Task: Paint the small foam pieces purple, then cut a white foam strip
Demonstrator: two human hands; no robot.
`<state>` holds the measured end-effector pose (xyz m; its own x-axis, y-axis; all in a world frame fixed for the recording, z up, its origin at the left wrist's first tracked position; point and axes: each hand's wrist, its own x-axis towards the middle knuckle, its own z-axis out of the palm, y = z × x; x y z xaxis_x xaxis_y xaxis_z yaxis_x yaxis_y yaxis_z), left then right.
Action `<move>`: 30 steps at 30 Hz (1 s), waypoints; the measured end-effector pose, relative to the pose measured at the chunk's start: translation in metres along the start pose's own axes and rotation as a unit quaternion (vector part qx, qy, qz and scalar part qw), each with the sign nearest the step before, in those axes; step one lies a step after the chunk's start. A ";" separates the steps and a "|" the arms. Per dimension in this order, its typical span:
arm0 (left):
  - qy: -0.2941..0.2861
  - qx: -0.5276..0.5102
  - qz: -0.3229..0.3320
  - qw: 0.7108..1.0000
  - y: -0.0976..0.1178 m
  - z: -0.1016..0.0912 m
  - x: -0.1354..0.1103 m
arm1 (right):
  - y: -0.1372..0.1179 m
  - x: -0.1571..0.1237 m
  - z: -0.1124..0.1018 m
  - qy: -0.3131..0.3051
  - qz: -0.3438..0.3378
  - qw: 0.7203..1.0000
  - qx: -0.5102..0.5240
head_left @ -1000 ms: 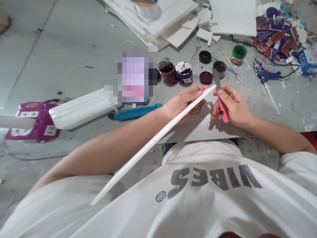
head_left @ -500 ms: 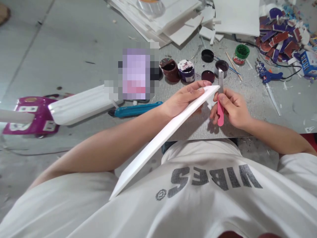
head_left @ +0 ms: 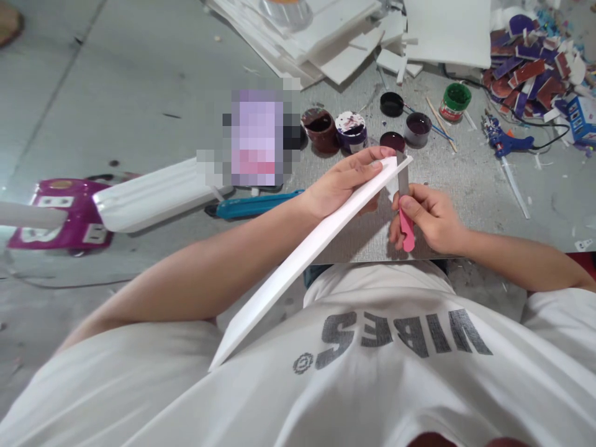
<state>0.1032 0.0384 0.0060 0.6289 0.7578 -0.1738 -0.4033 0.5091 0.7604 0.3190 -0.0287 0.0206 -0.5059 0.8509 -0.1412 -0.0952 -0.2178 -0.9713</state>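
Note:
My left hand [head_left: 347,183] grips the far end of a long white foam strip [head_left: 298,261] that slants down to my chest. My right hand [head_left: 431,217] is closed around a pink-handled utility knife [head_left: 405,214]. Its bare blade points up and meets the strip's edge close to the far tip, just under my left fingertips. Both hands hover over a grey board [head_left: 465,186] on the floor.
Open paint pots [head_left: 351,131] and a green-lidded jar [head_left: 454,101] stand beyond my hands. A blue glue gun [head_left: 505,141] lies at right by coloured foam scraps [head_left: 531,59]. White foam sheets [head_left: 326,31] pile at the back. A teal cutter [head_left: 254,205] lies left.
The strip has turned from edge-on to show its flat face and slid toward my chest. The knife has dropped lower, its blade now against the strip's edge.

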 end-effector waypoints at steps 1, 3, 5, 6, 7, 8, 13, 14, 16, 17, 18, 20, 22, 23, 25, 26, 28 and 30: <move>0.000 -0.001 0.001 1.000 0.000 -0.001 0.001 | 0.000 -0.001 0.000 -0.004 0.004 1.000 -0.002; -0.001 -0.002 0.003 1.000 -0.001 -0.003 0.002 | 0.001 -0.002 0.000 -0.012 0.014 1.000 -0.006; -0.006 -0.002 0.004 1.000 -0.001 -0.004 0.002 | 0.001 -0.003 0.001 -0.019 0.022 1.000 -0.010; -0.008 -0.002 0.004 1.000 -0.001 -0.004 0.002 | 0.002 -0.003 0.001 -0.023 0.022 0.999 -0.009; -0.011 -0.001 0.004 1.000 -0.001 -0.004 0.002 | 0.002 -0.004 0.001 -0.027 0.021 0.999 -0.008; -0.012 0.000 0.004 1.000 0.000 -0.004 0.002 | 0.002 -0.004 0.001 -0.029 0.020 0.999 -0.006; 0.004 0.006 0.005 1.000 0.002 0.000 0.000 | -0.002 -0.001 -0.002 -0.017 0.024 0.999 -0.012; 0.007 0.009 0.006 1.000 0.002 0.001 0.000 | -0.004 0.000 -0.003 -0.011 0.023 1.000 -0.013; 0.002 0.019 0.006 1.000 0.000 0.003 0.000 | -0.006 0.002 -0.005 0.004 0.014 1.000 -0.015; -0.003 0.023 0.006 1.000 -0.002 0.004 0.001 | -0.007 0.003 -0.006 0.012 0.008 1.000 -0.017; -0.010 0.025 0.008 1.000 -0.003 0.005 0.002 | -0.007 0.004 -0.007 0.020 0.003 1.000 -0.019; -0.019 0.022 0.012 1.000 -0.005 0.007 0.003 | -0.008 0.006 -0.008 0.033 -0.004 0.999 -0.021; -0.019 0.018 0.015 1.000 -0.007 0.008 0.004 | -0.008 0.006 -0.008 0.034 -0.006 0.999 -0.019; -0.020 0.019 0.013 1.000 -0.007 0.008 0.004 | -0.007 0.006 -0.008 0.031 -0.006 0.999 -0.017; -0.020 0.023 0.009 0.999 -0.007 0.008 0.004 | -0.006 0.005 -0.007 0.025 -0.007 1.000 -0.017; -0.020 0.025 0.007 0.999 -0.007 0.008 0.004 | -0.006 0.005 -0.006 0.024 -0.007 1.000 -0.018; -0.018 0.026 0.006 0.999 -0.007 0.009 0.003 | -0.005 0.004 -0.005 0.023 -0.006 0.999 -0.021; -0.014 0.020 0.008 1.000 -0.007 0.010 0.003 | -0.005 0.004 -0.004 0.020 -0.007 1.000 -0.022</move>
<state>0.1144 0.0326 0.0062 0.6410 0.7540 -0.1434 -0.3869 0.4788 0.7881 0.3208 -0.0224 0.0243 -0.4699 0.8724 -0.1349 -0.0632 -0.1857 -0.9806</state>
